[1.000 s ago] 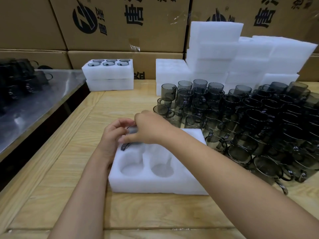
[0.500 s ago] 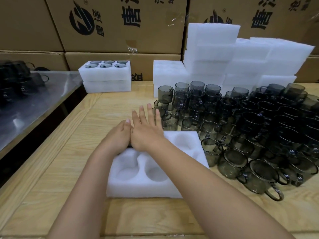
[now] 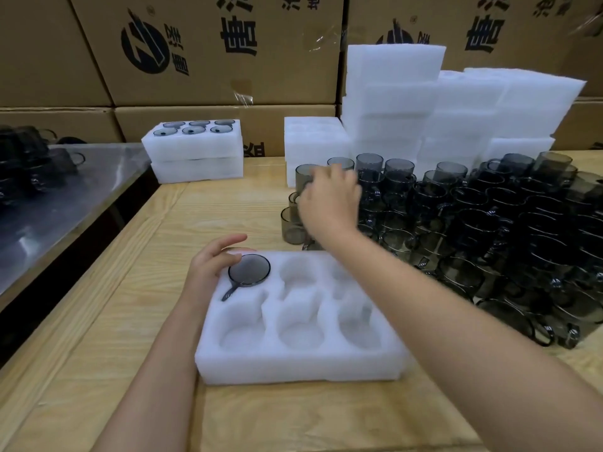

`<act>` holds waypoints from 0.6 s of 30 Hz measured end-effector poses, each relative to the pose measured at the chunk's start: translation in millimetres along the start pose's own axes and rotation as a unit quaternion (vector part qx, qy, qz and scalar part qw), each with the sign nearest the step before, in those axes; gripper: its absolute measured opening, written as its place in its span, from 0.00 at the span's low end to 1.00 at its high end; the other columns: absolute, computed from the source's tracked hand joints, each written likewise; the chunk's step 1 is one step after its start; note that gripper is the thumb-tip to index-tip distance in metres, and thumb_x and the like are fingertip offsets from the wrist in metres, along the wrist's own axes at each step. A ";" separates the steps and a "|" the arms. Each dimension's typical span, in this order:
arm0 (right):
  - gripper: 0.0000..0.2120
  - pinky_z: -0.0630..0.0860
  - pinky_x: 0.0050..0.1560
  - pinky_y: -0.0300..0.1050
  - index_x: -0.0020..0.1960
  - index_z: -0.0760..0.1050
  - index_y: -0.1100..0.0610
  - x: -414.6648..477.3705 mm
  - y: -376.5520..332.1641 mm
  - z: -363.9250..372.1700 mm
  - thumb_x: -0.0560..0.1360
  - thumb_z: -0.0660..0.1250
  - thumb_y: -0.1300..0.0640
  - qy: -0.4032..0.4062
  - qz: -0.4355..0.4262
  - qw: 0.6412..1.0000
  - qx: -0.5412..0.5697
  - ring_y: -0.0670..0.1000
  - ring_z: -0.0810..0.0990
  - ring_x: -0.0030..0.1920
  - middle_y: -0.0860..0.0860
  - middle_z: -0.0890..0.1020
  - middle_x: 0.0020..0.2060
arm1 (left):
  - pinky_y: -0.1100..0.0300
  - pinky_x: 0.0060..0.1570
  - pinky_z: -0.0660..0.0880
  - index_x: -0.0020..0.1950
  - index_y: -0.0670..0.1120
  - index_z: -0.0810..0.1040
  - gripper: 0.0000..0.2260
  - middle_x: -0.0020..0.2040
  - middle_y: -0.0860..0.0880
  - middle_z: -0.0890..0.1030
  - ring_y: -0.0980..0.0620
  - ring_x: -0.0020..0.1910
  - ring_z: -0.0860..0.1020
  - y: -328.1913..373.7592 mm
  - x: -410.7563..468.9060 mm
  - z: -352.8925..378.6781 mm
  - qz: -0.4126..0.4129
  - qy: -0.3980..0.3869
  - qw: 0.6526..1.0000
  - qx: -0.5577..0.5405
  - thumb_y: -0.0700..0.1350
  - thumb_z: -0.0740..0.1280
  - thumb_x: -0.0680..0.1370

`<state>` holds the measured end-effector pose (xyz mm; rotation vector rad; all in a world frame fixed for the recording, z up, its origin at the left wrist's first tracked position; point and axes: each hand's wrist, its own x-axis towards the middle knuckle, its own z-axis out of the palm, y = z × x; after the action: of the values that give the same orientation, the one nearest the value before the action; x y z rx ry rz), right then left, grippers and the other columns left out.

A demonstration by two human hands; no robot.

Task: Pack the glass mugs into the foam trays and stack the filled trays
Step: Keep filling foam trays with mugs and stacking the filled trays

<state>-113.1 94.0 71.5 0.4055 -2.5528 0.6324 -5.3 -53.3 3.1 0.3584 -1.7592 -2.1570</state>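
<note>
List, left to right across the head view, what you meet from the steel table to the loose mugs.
Steel table → left hand, resting on the foam tray → the one packed mug → right hand, at the pile's left edge → bulk of the loose mugs.

One mug seated in a six-pocket foam tray on the table.

The foam tray (image 3: 293, 363) lies on the wooden table (image 3: 130, 305), with a smoky glass mug (image 3: 249, 270) sunk in its far-left pocket. The left hand (image 3: 212, 265) rests at that corner, fingers relaxed. The right hand (image 3: 329, 200), blurred, is among the loose mugs (image 3: 473, 223); its grip is unclear. Two stacked filled trays (image 3: 195, 151) and piled empty foam (image 3: 394, 93) stand before cardboard boxes (image 3: 212, 60).
</note>
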 end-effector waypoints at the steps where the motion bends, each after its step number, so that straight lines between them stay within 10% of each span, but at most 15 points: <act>1: 0.18 0.61 0.58 0.50 0.64 0.70 0.58 13.7 12.6 -6.4 0.75 0.59 0.57 -0.009 0.015 0.999 -0.052 0.59 0.64 0.62 0.57 0.69 0.62 | 0.54 0.43 0.76 0.52 0.44 0.80 0.16 0.39 0.45 0.84 0.45 0.41 0.80 0.6 0.9 0.9 0.004 0.005 1.000 0.004 0.29 0.58 0.74; 8: 0.14 0.60 0.62 0.53 0.58 0.76 0.57 45.4 61.9 -7.9 0.73 0.66 0.59 -0.110 -0.037 0.954 -0.277 0.62 0.61 0.64 0.59 0.65 0.62 | 0.52 0.45 0.73 0.50 0.41 0.80 0.13 0.43 0.40 0.81 0.42 0.44 0.77 3.3 1.4 5.6 -0.001 0.007 1.000 -0.019 0.31 0.59 0.74; 18: 0.10 0.57 0.63 0.53 0.56 0.77 0.54 30.3 45.1 -21.7 0.76 0.65 0.53 -0.097 -0.064 0.989 -0.093 0.58 0.60 0.65 0.55 0.68 0.62 | 0.57 0.43 0.77 0.51 0.42 0.79 0.12 0.43 0.43 0.83 0.46 0.43 0.80 5.0 -0.9 -1.8 0.027 -0.003 0.999 -0.047 0.33 0.59 0.75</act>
<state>-147.9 138.2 87.8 0.5844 -2.7121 0.3185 -3.2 -55.5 7.6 0.2783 -1.6447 -2.1945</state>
